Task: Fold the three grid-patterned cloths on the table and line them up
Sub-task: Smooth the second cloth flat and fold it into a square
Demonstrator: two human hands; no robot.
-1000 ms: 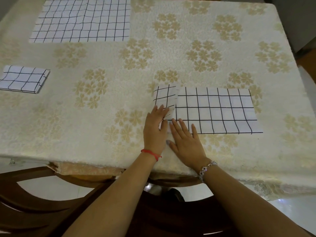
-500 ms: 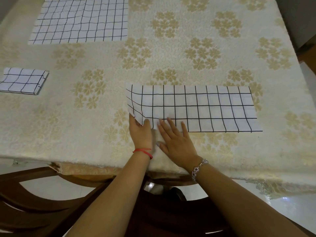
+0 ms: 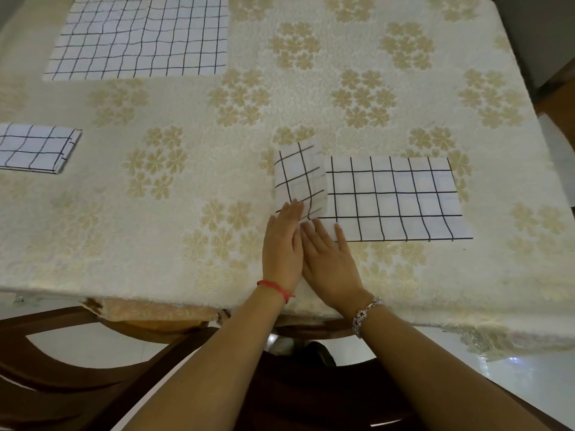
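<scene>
**While one end lifts, both hands sit on the near cloth**

Where the bench (image 3: 155,244) meets its near edge, a dark wooden chair (image 3: 93,384) shows below and two forearms reach over it. The left hand (image 3: 281,244), with a red thread (image 3: 275,287) at the wrist, has straight fingers laid together against the bottom of a raised flap (image 3: 300,178); its thumb is hidden. Touching it, the right hand (image 3: 329,262), with a beaded bracelet (image 3: 365,312), lies flat with fingers spread on the near left corner of the near cloth (image 3: 395,197).

That cloth sits right of centre, its long axis left to right, parallel to the bench's near edge. Its left end is turned up and leans toward the right; the rest lies flat.

Well apart at the left edge lies a folded cloth (image 3: 34,149), long axis also left to right, layered edge facing right. Farther back on the left, a flat cloth (image 3: 140,38) is spread open, cut off by the top of the view.
</scene>
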